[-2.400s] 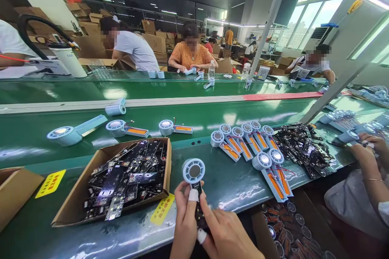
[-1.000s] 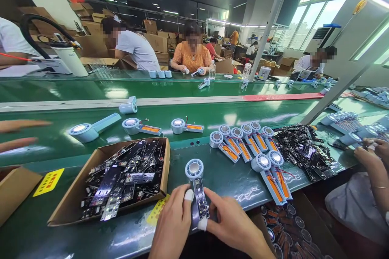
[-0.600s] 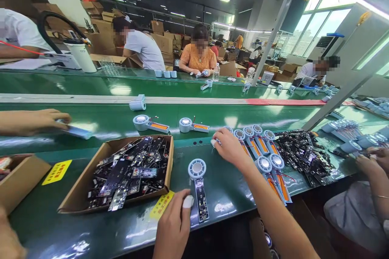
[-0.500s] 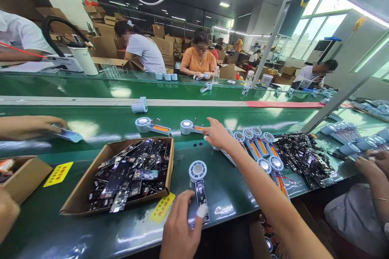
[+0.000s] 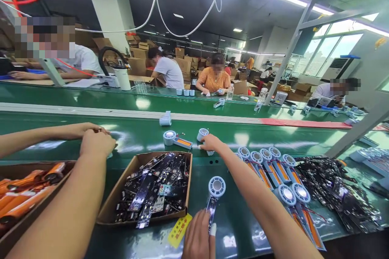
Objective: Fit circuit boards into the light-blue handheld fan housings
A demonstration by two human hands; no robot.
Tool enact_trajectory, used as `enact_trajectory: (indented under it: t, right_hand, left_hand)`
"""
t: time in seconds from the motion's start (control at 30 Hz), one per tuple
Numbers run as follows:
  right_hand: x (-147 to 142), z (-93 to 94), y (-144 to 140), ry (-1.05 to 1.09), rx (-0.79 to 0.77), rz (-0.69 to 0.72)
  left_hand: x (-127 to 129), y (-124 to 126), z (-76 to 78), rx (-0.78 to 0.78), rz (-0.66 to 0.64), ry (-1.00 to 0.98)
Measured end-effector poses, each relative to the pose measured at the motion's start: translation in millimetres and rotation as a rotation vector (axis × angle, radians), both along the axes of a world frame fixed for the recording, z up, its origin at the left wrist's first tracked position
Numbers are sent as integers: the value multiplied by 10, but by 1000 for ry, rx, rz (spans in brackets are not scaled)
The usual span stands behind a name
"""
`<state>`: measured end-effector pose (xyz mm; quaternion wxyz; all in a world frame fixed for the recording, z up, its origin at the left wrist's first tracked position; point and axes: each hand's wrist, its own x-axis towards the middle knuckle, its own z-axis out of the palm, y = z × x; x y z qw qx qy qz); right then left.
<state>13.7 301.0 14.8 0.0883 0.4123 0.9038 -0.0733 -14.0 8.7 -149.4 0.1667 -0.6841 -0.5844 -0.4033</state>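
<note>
In the lower middle, my left hand (image 5: 199, 234) is closed around the handle of a light blue handheld fan (image 5: 216, 186). A dark circuit board (image 5: 212, 208) shows along that handle, and the thumb wears a white finger cover. My right hand (image 5: 212, 144) reaches forward and grips another handheld fan (image 5: 203, 134) on the green belt; my fingers hide most of its handle. Left of it lies a fan with an orange battery in its open handle (image 5: 183, 142). Several similar open fans (image 5: 266, 154) lie beside my right forearm.
A cardboard box of circuit boards (image 5: 101, 215) stands left of my left hand; a loose board pile (image 5: 337, 190) lies right. At left, a co-worker's hands (image 5: 99, 139) meet above a box of orange batteries (image 5: 30, 186). A blue part (image 5: 165, 119) sits farther back.
My right hand has closed on the fan on the belt, where its fingers were stretched out before. My left hand has closed on its fan's handle. The co-worker's hands have come together. The view has shifted left.
</note>
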Motion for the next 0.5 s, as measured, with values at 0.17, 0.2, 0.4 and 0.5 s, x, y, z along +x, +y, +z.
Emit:
enact_trajectory:
  t: [0.17, 0.2, 0.4, 0.5]
  right_hand:
    - [-397, -15, 31, 107, -42, -2]
    - [-459, -11, 8, 111, -58, -10]
    - [-629, 36, -266, 118, -44, -160]
    - [-564, 167, -363, 151, -50, -208]
  left_hand:
    - [195, 22, -53, 51, 130, -71]
    - [200, 23, -47, 50, 130, -67]
    - [72, -9, 140, 53, 69, 23]
    - [63, -40, 256, 51, 83, -24]
